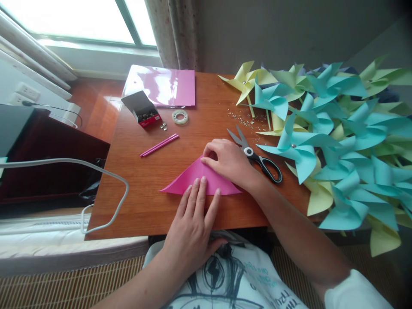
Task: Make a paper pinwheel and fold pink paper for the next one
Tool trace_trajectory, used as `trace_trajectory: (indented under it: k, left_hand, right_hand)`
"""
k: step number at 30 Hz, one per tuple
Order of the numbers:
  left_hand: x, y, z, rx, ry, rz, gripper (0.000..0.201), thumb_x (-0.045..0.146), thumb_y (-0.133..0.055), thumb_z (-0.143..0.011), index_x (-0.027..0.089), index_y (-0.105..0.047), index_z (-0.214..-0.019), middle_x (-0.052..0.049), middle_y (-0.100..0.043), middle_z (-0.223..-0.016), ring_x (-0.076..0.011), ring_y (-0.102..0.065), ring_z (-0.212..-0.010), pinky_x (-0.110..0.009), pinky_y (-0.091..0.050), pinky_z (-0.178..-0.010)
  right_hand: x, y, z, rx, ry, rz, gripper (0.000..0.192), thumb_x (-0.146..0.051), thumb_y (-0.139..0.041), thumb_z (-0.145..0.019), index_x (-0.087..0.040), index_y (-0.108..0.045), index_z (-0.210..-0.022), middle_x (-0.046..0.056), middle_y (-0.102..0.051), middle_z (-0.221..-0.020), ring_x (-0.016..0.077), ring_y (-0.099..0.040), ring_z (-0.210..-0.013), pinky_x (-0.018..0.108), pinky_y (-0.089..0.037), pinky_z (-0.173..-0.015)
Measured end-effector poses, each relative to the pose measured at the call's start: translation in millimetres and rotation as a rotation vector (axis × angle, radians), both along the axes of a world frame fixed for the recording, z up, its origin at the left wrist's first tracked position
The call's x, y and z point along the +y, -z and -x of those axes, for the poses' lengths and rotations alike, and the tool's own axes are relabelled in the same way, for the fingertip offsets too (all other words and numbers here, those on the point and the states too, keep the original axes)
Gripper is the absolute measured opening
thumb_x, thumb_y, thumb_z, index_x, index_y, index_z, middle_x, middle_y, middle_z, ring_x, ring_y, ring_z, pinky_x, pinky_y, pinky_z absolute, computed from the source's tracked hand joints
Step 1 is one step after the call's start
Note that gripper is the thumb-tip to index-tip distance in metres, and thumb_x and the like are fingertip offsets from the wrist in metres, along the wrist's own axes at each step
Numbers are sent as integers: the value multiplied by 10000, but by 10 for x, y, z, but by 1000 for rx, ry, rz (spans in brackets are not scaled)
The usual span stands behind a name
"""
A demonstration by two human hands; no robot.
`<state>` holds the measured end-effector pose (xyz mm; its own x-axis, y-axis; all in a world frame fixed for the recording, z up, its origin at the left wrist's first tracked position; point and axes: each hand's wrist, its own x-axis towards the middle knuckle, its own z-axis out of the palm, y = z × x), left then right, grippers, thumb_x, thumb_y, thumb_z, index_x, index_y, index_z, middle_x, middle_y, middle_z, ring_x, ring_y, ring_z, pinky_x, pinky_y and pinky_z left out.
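Counting across the wooden table: one folded pink triangle lying near centre, two hands pressing on it. One pair of scissors sitting at 3 o'clock. Two pink sticks lying at 10 o'clock, one tape roll and one open box sitting at 11, one pink sheet stack at 12. Pinwheels piling at 2 o'clock, too overlapped for counting.

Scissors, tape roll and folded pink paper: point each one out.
scissors [257, 159], head view, on the pivot where blades meet the black handles.
tape roll [179, 116], head view, on its ring.
folded pink paper [193, 178], head view, on the bare middle between the hands.
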<state>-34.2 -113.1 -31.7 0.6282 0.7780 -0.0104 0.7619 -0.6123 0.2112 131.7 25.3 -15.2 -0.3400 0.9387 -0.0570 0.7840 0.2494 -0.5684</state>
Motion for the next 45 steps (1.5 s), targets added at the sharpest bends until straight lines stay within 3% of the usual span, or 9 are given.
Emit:
trace_trajectory:
  k: [4,9,15,23,28,33,38,45]
  left_hand:
    - [-5,22,2,24,-2,-16,1060,727,-596,-811,78,-266,-1583,-362,-178,-1628,-462,-140,-1532,-575,-195,-1221]
    - [-8,60,3,22,13,-30,981,688,-572,-851,58,-316,-1559,-363,-175,-1628,-463,-130,-1532,-580,-191,-1223]
    - [-7,54,2,15,5,-56,993,675,-598,-841,86,-288,-1578,-349,-173,-1636,-467,-136,-1529,-586,-213,-1213]
    - [-3,32,-3,14,-2,-52,991,668,-626,-826,83,-320,-1565,-356,-212,-1623,-464,-135,-1531,-580,-209,-1217]
    - [-1,20,-3,24,8,-46,989,627,-641,-833,79,-288,-1577,-344,-180,-1636,-466,-128,-1530,-586,-211,-1212]
    - [26,-5,35,38,27,-43,984,678,-602,-839,54,-342,-1554,-341,-226,-1623,-460,-182,-1523,-555,-223,-1214]
    - [28,-8,313,58,57,-116,962,726,-456,-898,13,-368,-1538,-274,-302,-1620,-396,-286,-1513,-490,-209,-1236]
    - [-51,-71,857,112,-75,-181,869,628,-247,-1004,16,-124,-1609,-275,-297,-1624,-403,-302,-1505,-547,-273,-1204]
  right_hand:
    - [-223,-71,-65,57,22,-81,110,-274,-675,-918,-172,-678,-959,51,-702,-920,207,-628,-864,316,-482,-801]
    - [-831,-39,-117,-139,31,-370,365,-225,-595,-940,-135,-616,-1293,161,-629,-1317,334,-531,-1221,490,-416,-1045]
    - [-1182,155,-221,-243,116,-441,444,-141,-575,-919,-176,-597,-1360,158,-538,-1465,347,-444,-1363,552,-371,-1120]
    - [-1414,117,-354,-217,225,-415,527,12,-446,-908,-160,-583,-1387,175,-568,-1417,322,-498,-1292,518,-459,-1075]
    - [-1572,136,-226,-248,103,-365,420,-115,-500,-961,-115,-608,-1366,182,-657,-1278,324,-563,-1154,505,-492,-979]
    - [-1618,112,-152,-402,78,-337,418,-138,-519,-972,-116,-602,-1381,157,-675,-1296,333,-548,-1157,505,-438,-964]
    - [-1607,94,-152,-417,72,-381,402,-130,-535,-965,-92,-620,-1356,154,-697,-1261,328,-562,-1133,493,-431,-942]
    - [-1602,90,-148,-399,83,-394,393,-114,-529,-956,-97,-635,-1333,160,-705,-1227,324,-571,-1112,487,-445,-918]
